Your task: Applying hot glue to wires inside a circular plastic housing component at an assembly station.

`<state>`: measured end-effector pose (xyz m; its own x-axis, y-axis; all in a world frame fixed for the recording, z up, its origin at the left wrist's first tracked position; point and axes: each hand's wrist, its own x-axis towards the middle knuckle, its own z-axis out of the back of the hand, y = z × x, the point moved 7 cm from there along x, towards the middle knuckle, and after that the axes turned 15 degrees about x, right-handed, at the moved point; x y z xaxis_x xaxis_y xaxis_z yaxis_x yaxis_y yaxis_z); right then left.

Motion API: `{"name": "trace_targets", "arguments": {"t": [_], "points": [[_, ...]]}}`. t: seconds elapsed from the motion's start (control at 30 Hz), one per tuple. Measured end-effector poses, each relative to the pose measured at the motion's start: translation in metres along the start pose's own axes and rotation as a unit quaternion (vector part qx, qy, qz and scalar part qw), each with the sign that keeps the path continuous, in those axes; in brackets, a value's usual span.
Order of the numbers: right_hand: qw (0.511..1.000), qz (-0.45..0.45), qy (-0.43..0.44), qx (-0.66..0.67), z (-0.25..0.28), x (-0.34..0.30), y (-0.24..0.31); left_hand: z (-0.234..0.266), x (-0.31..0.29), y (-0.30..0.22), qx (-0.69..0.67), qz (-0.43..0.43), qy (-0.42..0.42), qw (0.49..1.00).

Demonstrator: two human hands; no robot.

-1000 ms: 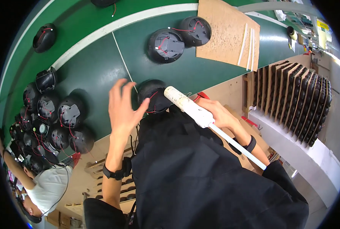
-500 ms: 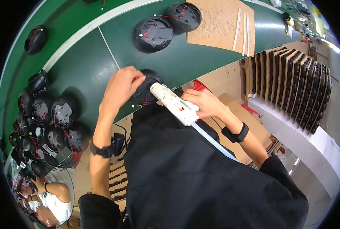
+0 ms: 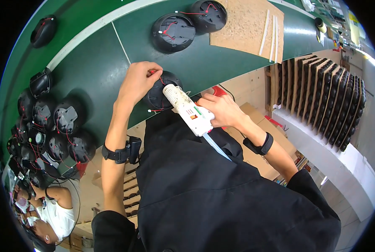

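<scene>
My right hand is wrapped round a white hot glue gun, and a pale glue stick trails from its back end. The gun's ribbed, stained front end points over a black round plastic shell at the near edge of the green bench. At the shell's far rim, my left hand has its thumb and fingers pinched together on a thin red wire. A white plug on another lead sticks out at the shell's near side. The gun and my left hand cover much of the shell, and the nozzle tip cannot be made out.
Two similar black shells with red wires lie farther back, beside a brown board with white strips. Many more shells crowd the left. A co-worker sits at lower left. Stacked racks stand at right.
The glue gun has turned a little, showing more of its side, and its rear has shifted left. My left hand is slightly higher in the picture, still pinching at the shell's rim.
</scene>
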<state>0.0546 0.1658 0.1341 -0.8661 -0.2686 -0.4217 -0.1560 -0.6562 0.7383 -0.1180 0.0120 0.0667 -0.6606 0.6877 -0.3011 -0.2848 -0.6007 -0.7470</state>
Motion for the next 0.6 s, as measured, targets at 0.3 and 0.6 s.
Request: {"name": "trace_targets", "arguments": {"t": [0.3,0.6], "points": [[1.000,-0.025,0.003,0.004,-0.001,-0.004,-0.005,0.012,-0.023,0.007,-0.022,0.013,0.031,0.999],[0.999,-0.048,0.003,-0.019,0.003,-0.002,0.002,0.006,-0.036,0.023,-0.018,0.049,0.041,0.998]]}}
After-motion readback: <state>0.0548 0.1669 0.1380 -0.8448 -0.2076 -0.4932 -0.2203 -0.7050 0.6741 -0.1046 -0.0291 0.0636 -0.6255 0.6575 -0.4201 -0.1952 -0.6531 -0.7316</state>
